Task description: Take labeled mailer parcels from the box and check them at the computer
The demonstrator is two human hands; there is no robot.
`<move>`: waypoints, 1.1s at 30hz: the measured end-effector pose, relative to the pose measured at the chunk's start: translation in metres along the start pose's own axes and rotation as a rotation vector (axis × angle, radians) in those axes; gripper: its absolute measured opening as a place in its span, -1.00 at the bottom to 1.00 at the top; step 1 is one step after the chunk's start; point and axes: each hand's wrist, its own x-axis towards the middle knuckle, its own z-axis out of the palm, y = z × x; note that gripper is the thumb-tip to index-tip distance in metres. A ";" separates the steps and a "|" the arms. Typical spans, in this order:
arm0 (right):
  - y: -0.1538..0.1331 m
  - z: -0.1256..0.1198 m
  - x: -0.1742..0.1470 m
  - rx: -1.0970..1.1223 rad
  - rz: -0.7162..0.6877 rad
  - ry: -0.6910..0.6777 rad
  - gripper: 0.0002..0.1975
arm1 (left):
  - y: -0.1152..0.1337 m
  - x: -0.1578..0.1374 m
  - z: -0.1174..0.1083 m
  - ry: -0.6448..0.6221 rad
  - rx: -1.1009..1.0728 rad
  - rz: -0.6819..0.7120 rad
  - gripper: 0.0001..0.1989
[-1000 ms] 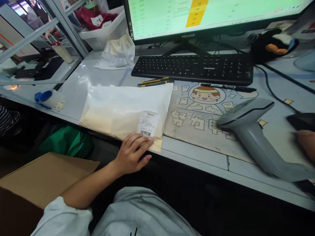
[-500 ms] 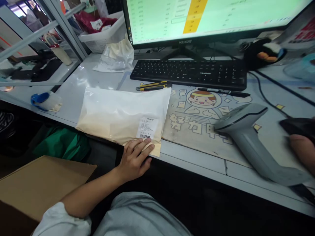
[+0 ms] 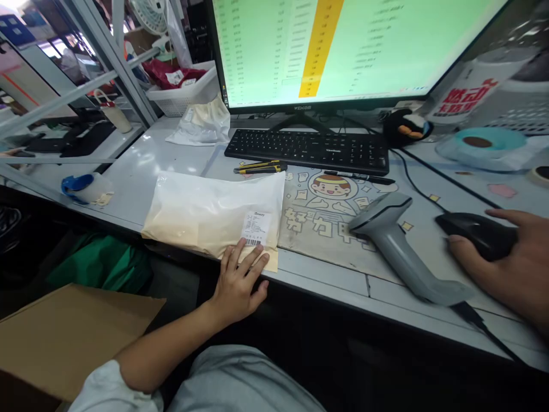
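A white plastic mailing bag lies flat at the desk's front edge, with a printed barcode label near its right end. My left hand rests with spread fingers on the bag's lower right part, fingertips at the label's bottom edge. At the far right, my right hand is wrapped around a black computer mouse, thumb along its near side. Between the hands a grey barcode scanner lies on the printed desk mat, touched by neither hand.
Behind are a black keyboard and a monitor showing a spreadsheet. Yellow-black utility knives and a black marker lie before the keyboard. A tape roll sits back right; a cardboard box stands below left.
The view has shifted, so more of the right side shows, including my right hand and the mouse. My left hand stays on the mailing bag, its fingers slightly more spread.
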 end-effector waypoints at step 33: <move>0.010 -0.005 0.009 0.189 -0.178 0.090 -0.47 | 0.033 0.046 -0.074 0.129 -0.531 0.187 -0.56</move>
